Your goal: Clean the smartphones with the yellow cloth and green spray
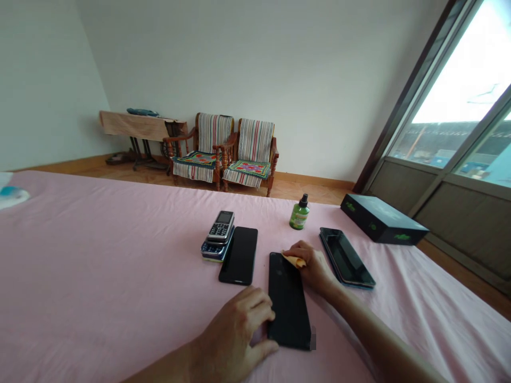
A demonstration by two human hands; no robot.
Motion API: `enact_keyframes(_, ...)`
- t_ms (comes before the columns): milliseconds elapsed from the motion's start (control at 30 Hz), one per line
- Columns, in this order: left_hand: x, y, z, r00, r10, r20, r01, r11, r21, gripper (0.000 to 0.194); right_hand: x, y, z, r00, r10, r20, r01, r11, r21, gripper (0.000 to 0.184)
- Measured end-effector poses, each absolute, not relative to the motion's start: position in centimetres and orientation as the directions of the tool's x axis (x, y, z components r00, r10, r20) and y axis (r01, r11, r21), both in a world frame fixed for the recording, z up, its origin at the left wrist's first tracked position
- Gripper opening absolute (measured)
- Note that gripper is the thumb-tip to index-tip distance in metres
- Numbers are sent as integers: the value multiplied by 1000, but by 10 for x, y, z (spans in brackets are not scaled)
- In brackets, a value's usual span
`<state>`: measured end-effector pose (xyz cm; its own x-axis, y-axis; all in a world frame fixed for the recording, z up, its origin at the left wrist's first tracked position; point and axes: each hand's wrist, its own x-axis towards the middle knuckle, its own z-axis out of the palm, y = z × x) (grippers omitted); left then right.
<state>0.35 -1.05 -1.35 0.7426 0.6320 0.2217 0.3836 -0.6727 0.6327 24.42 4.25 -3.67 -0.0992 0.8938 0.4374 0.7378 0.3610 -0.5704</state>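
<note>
A black smartphone (pixel 288 303) lies flat on the pink cloth, and what looks like its back faces up. At its lower left edge, my left hand (pixel 243 330) holds it with curled fingers and the thumb by the bottom corner. A small yellow-orange cloth (pixel 296 260) is pinched in my right hand (pixel 313 266), which presses it on the phone's top right corner. Left of this phone lies another black smartphone (pixel 239 255), screen up. Beside that one, a silver keypad phone (pixel 222 225) rests on a stack of other phones (pixel 214 250).
A green bottle (pixel 299 214) with a black cap stands behind the hands. To the right are stacked dark phones or tablets (pixel 347 258) and a black box (pixel 383 219). The pink cloth (pixel 120 266) covers the surface. Two wooden chairs (pixel 249 154) stand by the wall.
</note>
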Motion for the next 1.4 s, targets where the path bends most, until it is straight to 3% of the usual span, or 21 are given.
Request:
enact_keyframes(467,6,-11,-8,715,672,194,410,-628,662,36,211,-68,-31,-310,905,292,655,426,-624,30)
enact_keyframes(600,7,-10,-8,696,691,195,409,-605,683,41,212,-84,-31,-410,872,267,546,469,-694,26)
enact_keyframes(767,7,-10,-8,690,700,184,424,-597,681,47,220,-46,-23,-238,929,282,501,367,-784,27)
enact_keyframes(867,5,-9,-9,702,686,192,420,-616,667,43,227,0,-27,-111,908,405,582,390,-714,36)
enact_keyframes(1033,4,-6,-13,722,652,231,386,-656,648,40,230,50,-41,-121,889,441,687,396,-609,47)
enact_keyframes(1400,2,-5,-10,744,642,187,389,-642,661,39,215,24,-30,-348,860,372,725,499,-475,66)
